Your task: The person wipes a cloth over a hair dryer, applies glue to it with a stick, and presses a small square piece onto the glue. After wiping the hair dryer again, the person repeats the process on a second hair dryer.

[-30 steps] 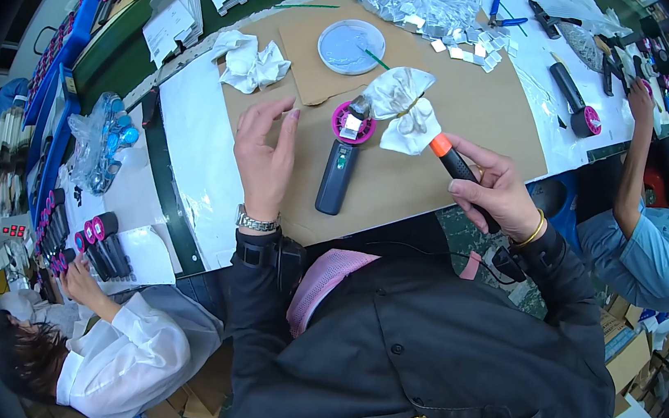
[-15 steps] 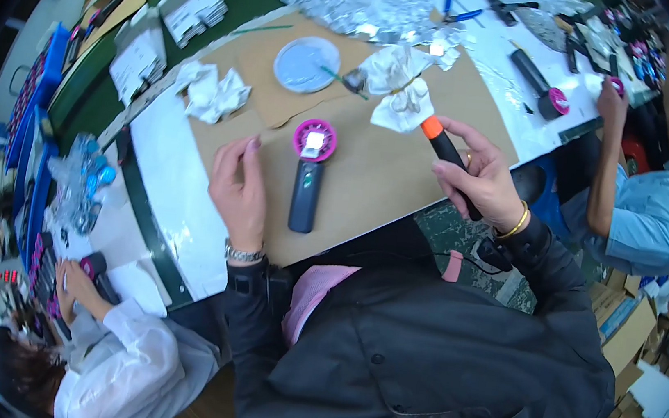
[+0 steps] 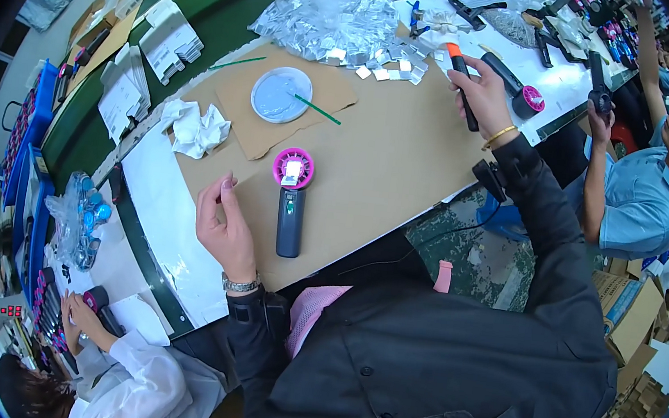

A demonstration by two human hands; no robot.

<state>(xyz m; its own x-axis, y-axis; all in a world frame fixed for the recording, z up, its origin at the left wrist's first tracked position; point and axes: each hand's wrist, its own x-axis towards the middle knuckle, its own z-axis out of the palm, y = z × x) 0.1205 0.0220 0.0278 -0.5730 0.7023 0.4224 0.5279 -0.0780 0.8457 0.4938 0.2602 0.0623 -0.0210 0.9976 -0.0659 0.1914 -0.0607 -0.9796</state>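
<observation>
My right hand (image 3: pixel 484 94) grips a hammer (image 3: pixel 469 100) by its black and orange handle, out at the far right of the cardboard. White cloth wraps the hammer's head, which is partly lost against the clutter behind. A handheld fan (image 3: pixel 290 222) lies on the cardboard, with a dark grey handle and a round magenta head. A small silver square plate (image 3: pixel 292 173) sits on the fan's head. Just left of the fan rests my left hand (image 3: pixel 227 226), fingers loosely bent and apart, holding nothing.
Beyond the fan are a round dish of pale paste (image 3: pixel 281 96), a green stick (image 3: pixel 317 109) and crumpled white cloth (image 3: pixel 197 131). A plastic bag of silver plates (image 3: pixel 331 23) spills at the back. Another fan (image 3: pixel 515 88) lies far right. Co-workers sit at both sides.
My right hand has carried the hammer away from over the cardboard toward the far right. My left hand stays beside the fan. The view has shifted slightly.
</observation>
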